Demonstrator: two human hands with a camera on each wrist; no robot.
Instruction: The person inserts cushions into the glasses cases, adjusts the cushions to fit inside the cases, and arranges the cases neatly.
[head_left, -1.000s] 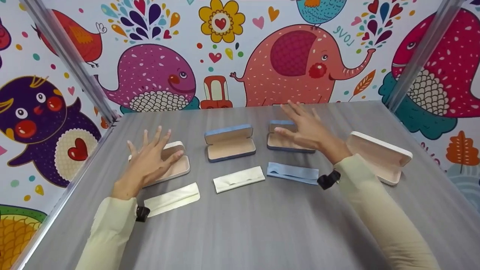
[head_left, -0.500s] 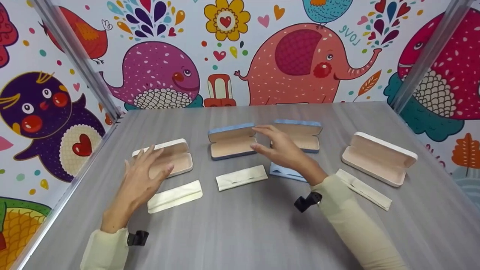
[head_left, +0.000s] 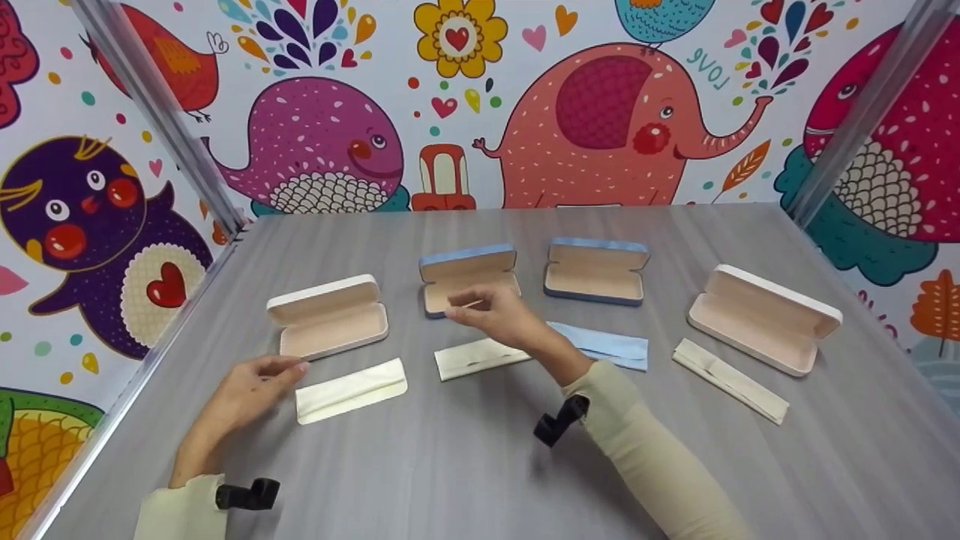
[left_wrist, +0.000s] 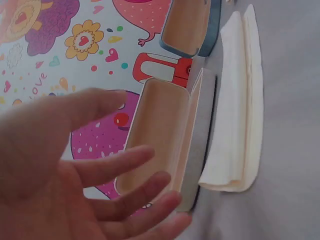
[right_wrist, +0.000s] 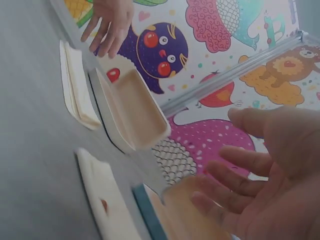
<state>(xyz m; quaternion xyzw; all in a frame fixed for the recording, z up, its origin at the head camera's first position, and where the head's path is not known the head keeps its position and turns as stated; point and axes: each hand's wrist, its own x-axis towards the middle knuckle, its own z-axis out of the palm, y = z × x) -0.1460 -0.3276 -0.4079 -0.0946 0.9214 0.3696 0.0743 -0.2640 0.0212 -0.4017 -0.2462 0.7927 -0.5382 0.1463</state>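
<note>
The table (head_left: 442,472) is grey and streaky, and its back edge meets a white wall (head_left: 390,64) with a pink elephant (head_left: 525,150) and a purple whale (head_left: 315,127). Metal posts (head_left: 161,120) rise at both back corners. Toward the left edge, the left hand (head_left: 244,394), fingers a bit spread, is near an open white case (head_left: 334,330) and a cream cloth (head_left: 351,390). Around the middle, the right hand (head_left: 495,315), fingers loosely apart, partly hides an open blue case (head_left: 476,262) and a pale cloth (head_left: 472,358).
</note>
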